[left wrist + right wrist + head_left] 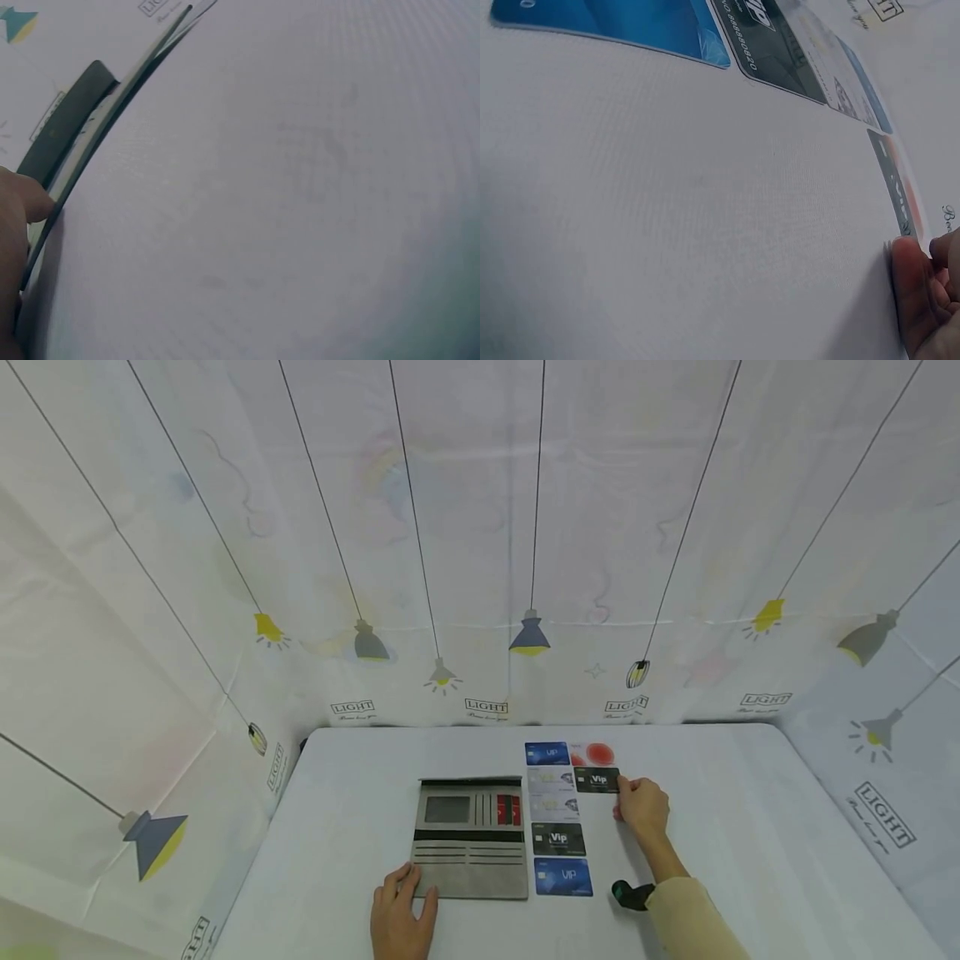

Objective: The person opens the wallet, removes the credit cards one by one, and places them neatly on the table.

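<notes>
A grey long wallet [470, 877] lies unfolded on the white table, with card slots, a dark window and red cards [508, 810] tucked in its upper half. My left hand [401, 914] rests at its lower left corner, fingers on the edge. My right hand [645, 810] pinches the right edge of a black Vip card [597, 780]; thumb and fingers meet at that end in the right wrist view. A red-and-white card [592, 754] lies just above it. To the left runs a column with a blue card [547, 753], silver cards [553, 807], another black card [558, 839] and a blue card [563, 877].
The white table [750, 843] meets a hanging white sheet [480, 527] printed with lamps at its far edge. A dark strap piece [632, 895] sticks out beside my right sleeve [690, 922]. The wallet's dark upper flap [470, 780] stands slightly raised.
</notes>
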`<state>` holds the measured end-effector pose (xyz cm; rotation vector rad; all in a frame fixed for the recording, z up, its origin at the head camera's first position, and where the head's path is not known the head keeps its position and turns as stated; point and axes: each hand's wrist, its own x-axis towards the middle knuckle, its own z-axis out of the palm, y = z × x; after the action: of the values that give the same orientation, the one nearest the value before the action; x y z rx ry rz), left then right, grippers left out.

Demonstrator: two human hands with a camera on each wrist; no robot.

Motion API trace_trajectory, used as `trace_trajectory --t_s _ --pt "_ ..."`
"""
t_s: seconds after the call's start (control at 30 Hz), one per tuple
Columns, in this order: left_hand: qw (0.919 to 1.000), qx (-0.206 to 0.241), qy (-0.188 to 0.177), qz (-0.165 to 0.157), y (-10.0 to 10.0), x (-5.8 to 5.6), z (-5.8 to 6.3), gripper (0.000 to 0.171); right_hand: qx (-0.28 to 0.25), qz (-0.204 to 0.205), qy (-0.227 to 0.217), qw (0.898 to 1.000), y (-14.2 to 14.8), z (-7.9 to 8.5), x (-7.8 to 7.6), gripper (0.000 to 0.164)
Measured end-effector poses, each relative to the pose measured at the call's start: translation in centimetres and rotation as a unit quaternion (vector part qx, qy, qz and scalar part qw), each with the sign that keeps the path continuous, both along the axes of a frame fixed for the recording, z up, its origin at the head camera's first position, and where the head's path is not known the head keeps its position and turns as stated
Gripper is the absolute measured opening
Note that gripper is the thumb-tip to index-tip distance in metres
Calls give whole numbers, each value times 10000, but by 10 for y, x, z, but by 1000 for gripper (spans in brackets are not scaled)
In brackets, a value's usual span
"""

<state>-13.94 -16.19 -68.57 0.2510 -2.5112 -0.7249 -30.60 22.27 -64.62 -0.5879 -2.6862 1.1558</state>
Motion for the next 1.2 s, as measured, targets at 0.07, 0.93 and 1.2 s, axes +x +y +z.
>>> trace_trajectory --t_s 0.07,0.93,1.2 --pt "10000 -19 43 2 0 0 0 42 70 -8 79 9999 0 -1 0 36" --pt "9997 192 128 113 1 0 1 41 -84 179 163 9997 -10 12 12 30" --pt "9995 214 159 144 1 0 4 40 -206 309 299 9989 -22 18 10 30"
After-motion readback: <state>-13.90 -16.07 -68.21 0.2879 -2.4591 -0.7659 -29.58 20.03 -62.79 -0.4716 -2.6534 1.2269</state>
